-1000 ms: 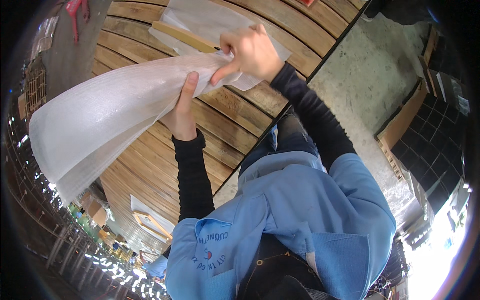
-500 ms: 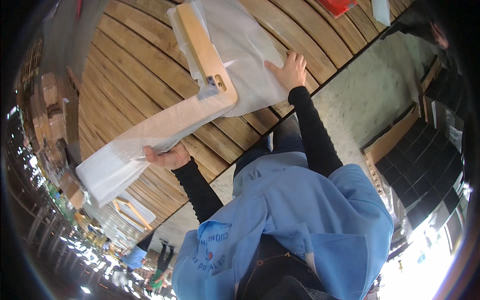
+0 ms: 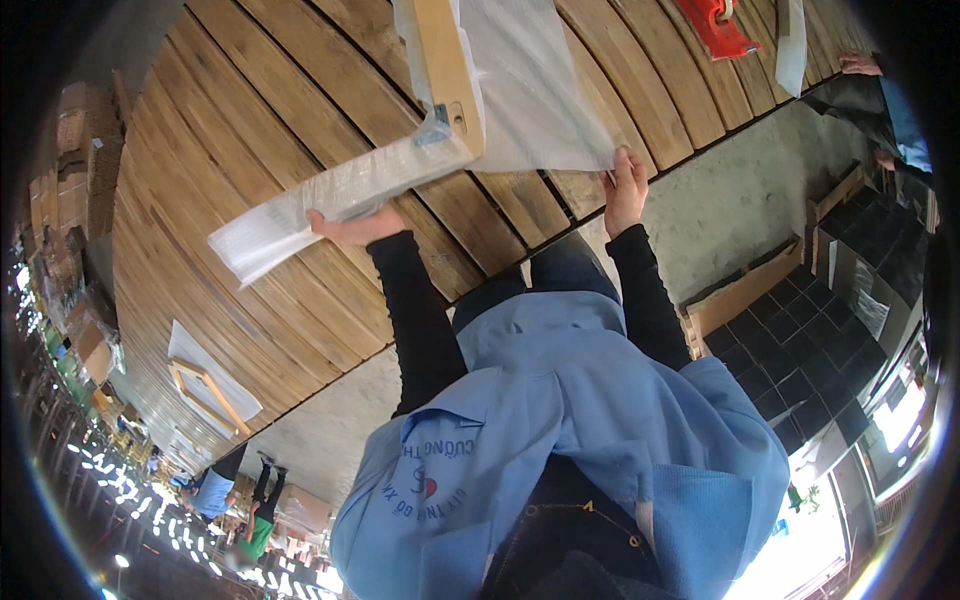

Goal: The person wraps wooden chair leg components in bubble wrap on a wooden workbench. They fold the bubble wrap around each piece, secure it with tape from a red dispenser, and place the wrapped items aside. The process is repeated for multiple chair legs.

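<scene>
Right hand (image 3: 627, 192) moved to two o'clock, fingers pinching foam sheet (image 3: 530, 95); left hand (image 3: 368, 226) at ten clasps part-wrapped wooden piece (image 3: 438, 55).

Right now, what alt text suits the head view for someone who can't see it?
A left hand grips the wrapped side of a bent wooden piece on a slatted table, the right hand at the corner of a translucent sheet under the unwrapped side. A red item lies beyond.

Both arms (image 3: 420, 320) reach forward, the left hand (image 3: 362, 227) curled gripping, the right hand (image 3: 627, 188) pinching.
</scene>
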Demonstrator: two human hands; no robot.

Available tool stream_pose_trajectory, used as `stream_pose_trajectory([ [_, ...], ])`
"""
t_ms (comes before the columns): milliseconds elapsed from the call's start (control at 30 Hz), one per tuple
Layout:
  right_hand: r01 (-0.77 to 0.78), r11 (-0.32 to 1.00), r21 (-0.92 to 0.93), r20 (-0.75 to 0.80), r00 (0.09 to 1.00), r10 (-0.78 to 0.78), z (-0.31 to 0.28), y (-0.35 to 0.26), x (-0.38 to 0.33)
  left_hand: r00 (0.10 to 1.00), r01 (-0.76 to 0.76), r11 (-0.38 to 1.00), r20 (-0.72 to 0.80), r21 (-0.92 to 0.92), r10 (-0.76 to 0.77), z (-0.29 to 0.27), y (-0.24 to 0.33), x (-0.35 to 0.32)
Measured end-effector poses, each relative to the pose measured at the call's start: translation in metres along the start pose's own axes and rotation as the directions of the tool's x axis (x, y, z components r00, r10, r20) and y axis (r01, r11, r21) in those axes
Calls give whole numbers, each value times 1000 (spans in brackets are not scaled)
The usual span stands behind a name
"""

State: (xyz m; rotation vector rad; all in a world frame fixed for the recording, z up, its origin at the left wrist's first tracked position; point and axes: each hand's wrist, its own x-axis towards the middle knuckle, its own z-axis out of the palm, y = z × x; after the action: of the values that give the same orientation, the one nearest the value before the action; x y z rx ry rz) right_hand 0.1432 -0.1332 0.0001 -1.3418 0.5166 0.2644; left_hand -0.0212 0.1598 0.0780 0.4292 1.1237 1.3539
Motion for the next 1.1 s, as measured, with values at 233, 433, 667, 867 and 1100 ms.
stream_pose_trajectory([
  [233, -712, 701, -40, 340, 650, 679, 82, 40, -106, 998, -6, 1000, -70, -14, 5, 21, -8, -24],
  [433, -363, 926, 106, 103, 930, 353, 130, 91, -91, 993, 41, 999, 115, -20, -39, 10, -13, -16],
  [667, -205, 967, -154, 124, 966, 225, 122, 104, -120, 978, 139, 990, 158, -20, -134, -25, -36, -7],
  [867, 41, 968, -247, 541, 835, 102, 68, 80, -117, 804, 575, 750, -59, 327, -592, -113, -5, 20],
  [1100, 431, 524, -735, 125, 846, -519, 44, -3, 10, 463, -882, 84, 885, 465, -41, -38, 27, -20],
])
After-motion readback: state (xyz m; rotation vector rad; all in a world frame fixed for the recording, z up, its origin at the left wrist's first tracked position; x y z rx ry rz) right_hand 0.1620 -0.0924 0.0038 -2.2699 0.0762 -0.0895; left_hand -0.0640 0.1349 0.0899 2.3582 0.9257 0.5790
